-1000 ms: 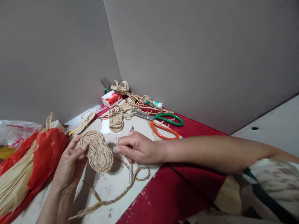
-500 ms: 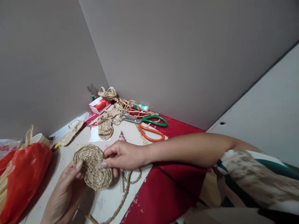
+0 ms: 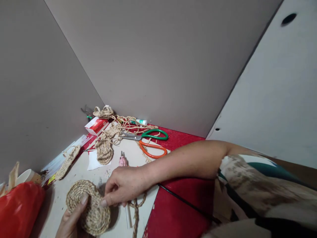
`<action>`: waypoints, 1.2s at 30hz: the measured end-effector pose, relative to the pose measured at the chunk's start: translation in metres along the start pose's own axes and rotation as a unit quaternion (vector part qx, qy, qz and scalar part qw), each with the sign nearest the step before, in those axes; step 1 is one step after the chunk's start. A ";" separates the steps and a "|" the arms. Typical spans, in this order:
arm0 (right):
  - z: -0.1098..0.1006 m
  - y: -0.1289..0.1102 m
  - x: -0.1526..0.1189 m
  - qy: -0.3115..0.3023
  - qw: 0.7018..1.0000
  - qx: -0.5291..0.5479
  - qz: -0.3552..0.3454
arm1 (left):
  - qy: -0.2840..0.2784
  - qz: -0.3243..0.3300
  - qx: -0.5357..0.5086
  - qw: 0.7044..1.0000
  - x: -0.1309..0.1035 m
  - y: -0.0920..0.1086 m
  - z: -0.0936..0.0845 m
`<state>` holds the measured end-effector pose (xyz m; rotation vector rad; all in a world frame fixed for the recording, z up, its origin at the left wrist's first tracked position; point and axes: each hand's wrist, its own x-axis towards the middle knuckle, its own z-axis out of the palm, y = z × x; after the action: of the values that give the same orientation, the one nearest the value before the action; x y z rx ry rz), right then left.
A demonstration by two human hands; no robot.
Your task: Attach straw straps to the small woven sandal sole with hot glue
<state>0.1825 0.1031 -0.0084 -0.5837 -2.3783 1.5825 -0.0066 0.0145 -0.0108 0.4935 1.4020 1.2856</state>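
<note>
A coiled, braided straw piece (image 3: pixel 92 216), shaped like a small sole, is held low at the left of the head view. My left hand (image 3: pixel 70 221) grips its left side, thumb flat on top and the other fingers out of sight beneath. My right hand (image 3: pixel 125 186) pinches the right edge between thumb and fingers. From under the right hand a straw braid (image 3: pixel 136 218) runs down over the board. Partly covered by that hand lies a pink tool (image 3: pixel 123 161) with a metal tip, and below it a clear rod (image 3: pixel 128 216).
Scissors (image 3: pixel 153 152) with green and orange handles lie behind my right forearm. Farther back are woven straw pieces (image 3: pixel 104 152), loose cord (image 3: pixel 135 124) and a red-and-white box (image 3: pixel 96 125). A red plastic bag (image 3: pixel 22 208) stands left. Grey panels (image 3: pixel 158 66) enclose the corner.
The view has tilted and shifted, so the table's things appear lower and farther left. The straw piece has dropped lower in view; both hands still hold it, the left thumb lying farther over it.
</note>
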 end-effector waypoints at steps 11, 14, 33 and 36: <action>-0.001 0.000 -0.001 0.080 0.986 -0.115 -0.092 | 0.062 0.005 -0.056 0.996 0.022 0.009 -0.022; -0.001 -0.002 -0.003 0.076 0.985 -0.130 -0.085 | 0.082 0.000 -0.072 0.994 0.020 0.009 -0.019; 0.007 -0.001 -0.005 0.067 0.979 -0.169 -0.090 | 0.101 0.012 -0.041 0.994 0.019 0.005 -0.014; 0.008 0.000 -0.005 0.058 0.978 -0.181 -0.091 | 0.117 0.010 -0.054 0.992 0.017 0.006 -0.011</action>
<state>0.1841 0.0940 -0.0111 -0.4909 -2.5613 1.0191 -0.0233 0.0265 -0.0149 0.2912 1.5137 1.4642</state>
